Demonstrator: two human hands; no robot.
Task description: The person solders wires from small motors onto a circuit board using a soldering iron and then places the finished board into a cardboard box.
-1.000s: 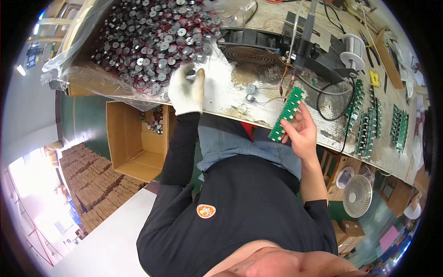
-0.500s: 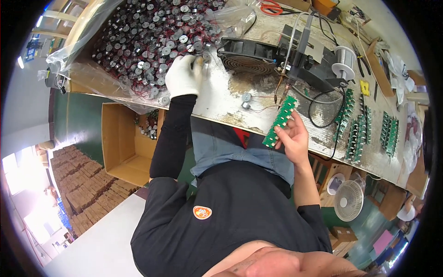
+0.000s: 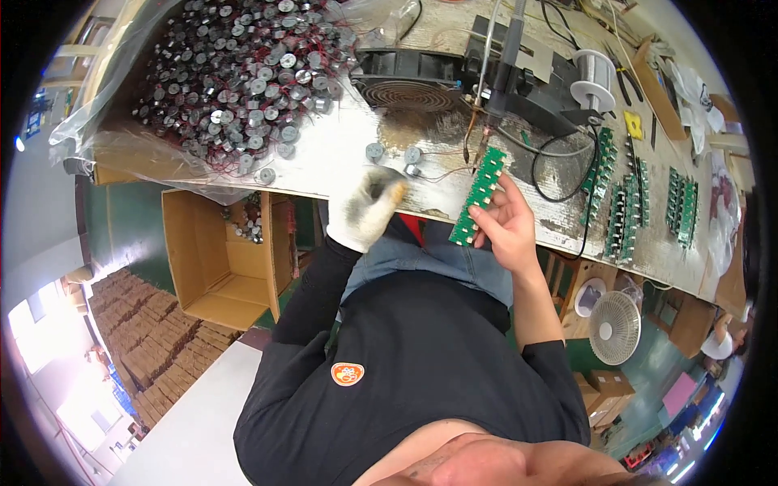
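Green board (image 3: 478, 197), one, pinched in my right hand (image 3: 509, 224).
Table's near edge (image 3: 304, 183): left hand (image 3: 362, 211) curled, grip unclear, three discs (image 3: 374, 152) beyond.

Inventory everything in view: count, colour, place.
Workbench: one, worn white, upper half.
Round parts: too many to count, grey, mostly heaped left.
Square fan: one, black, bench middle.
Soldering stand: one, black, beside square fan.
Wire spool: one, silver, back right.
Small pad: one, yellow, near wire spool.
Held circuit board: one, green, right hand.
Other circuit boards: several, green, bench right.
Open carton: one, brown, below bench left.
Caged fan: one, white, lower right.
Left hand: one, white glove, bench's near edge.
Right hand: one, bare, gripping held board.
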